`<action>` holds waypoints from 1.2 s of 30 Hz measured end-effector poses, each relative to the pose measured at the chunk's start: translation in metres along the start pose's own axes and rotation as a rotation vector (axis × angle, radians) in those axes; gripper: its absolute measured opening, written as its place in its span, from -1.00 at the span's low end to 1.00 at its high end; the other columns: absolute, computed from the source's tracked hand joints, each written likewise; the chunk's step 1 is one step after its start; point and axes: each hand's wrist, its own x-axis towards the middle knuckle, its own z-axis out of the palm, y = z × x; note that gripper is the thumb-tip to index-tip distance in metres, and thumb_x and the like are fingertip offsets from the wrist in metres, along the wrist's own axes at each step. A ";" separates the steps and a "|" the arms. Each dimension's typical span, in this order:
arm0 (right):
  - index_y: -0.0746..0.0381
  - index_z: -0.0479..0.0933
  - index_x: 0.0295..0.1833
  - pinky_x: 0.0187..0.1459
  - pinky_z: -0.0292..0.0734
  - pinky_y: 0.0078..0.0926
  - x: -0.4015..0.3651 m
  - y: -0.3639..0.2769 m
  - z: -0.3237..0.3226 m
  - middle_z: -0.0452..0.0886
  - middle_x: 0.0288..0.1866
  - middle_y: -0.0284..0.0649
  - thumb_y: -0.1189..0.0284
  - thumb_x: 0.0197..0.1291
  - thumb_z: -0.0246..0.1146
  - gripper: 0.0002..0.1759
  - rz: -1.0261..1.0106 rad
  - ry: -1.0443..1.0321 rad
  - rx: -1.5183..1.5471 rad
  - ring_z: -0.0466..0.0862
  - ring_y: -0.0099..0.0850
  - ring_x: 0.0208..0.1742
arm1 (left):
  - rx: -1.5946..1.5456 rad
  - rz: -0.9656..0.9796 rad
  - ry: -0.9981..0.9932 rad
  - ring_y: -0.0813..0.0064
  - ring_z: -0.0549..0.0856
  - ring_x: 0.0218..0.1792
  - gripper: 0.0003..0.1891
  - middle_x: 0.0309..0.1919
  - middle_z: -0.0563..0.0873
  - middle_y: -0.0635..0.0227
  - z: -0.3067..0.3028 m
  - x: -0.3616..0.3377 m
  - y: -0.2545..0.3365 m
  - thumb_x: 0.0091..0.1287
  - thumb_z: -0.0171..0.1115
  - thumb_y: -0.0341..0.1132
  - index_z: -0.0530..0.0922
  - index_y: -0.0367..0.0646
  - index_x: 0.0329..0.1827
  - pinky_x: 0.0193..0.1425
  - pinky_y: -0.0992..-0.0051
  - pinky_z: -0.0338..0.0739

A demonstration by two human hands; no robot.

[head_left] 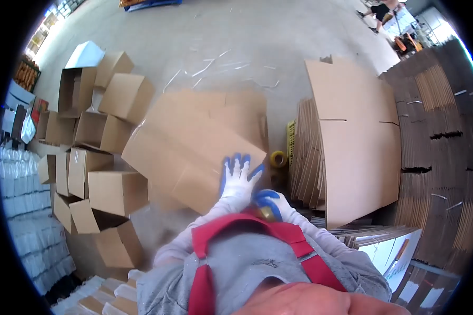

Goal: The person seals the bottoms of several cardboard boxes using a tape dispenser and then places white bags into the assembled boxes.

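Observation:
A large sheet of brown cardboard (178, 142), apparently a folded-flat box, lies tilted across the work spot in front of me. My left hand (239, 178), in a white glove with blue fingertips, rests on its near right part with fingers spread. Close to my body, my right hand (270, 202) wears the same kind of glove and curls round a yellowish roll of tape (267, 213), partly hidden by the fingers. Another yellow tape roll (278, 159) is just beyond that hand, beside the cardboard.
Several opened boxes (123, 97) pile up at the left. To the right stand flat cardboard sheets (360, 157), a yellow crate (291, 139) and tall cardboard stacks (431, 136). Plastic-wrapped goods (31, 210) line the far left. Strap scraps lie on the floor (205, 31); a person (378, 13) is far off.

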 end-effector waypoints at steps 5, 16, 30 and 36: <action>0.08 0.59 -0.11 0.01 0.47 -0.32 0.018 0.049 0.058 0.63 -0.14 -0.15 0.31 0.04 0.19 -0.73 0.347 -0.096 0.047 0.61 -0.14 -0.06 | -0.091 0.098 0.033 -0.05 0.05 0.43 -0.39 0.35 0.24 0.04 -0.035 -0.009 -0.040 0.13 0.21 -0.14 0.34 0.13 0.32 0.43 -0.13 -0.18; 0.14 0.56 -0.04 -0.17 0.50 -0.35 0.144 0.017 0.056 0.65 -0.11 -0.14 0.13 0.10 0.16 -0.60 0.656 -0.711 -0.412 0.61 -0.26 -0.21 | -0.042 -0.992 0.174 0.26 0.38 0.29 -0.11 0.29 0.41 0.19 -0.158 -0.047 -0.303 0.00 0.30 0.25 0.29 -0.04 0.36 0.32 0.28 0.26; 0.15 0.59 0.03 0.04 0.49 -0.44 0.214 -0.164 0.129 0.65 -0.05 -0.20 0.32 0.14 0.19 -0.66 -0.044 -0.796 0.607 0.64 -0.35 -0.08 | 0.066 -0.769 1.251 0.38 0.62 -0.07 -0.62 -0.02 0.63 0.17 -0.278 -0.275 -0.290 0.23 0.18 -0.33 0.51 -0.19 0.12 0.03 0.48 0.49; 0.03 0.60 -0.03 -0.03 0.46 -0.31 0.087 -0.021 0.078 0.61 -0.11 -0.09 0.32 0.11 0.22 -0.72 0.421 -0.330 0.241 0.58 -0.11 -0.07 | 0.045 -0.467 -0.039 0.18 0.19 0.41 -0.27 0.36 0.28 0.16 0.007 0.002 -0.387 0.15 0.25 0.03 0.26 -0.07 0.35 0.44 0.16 0.05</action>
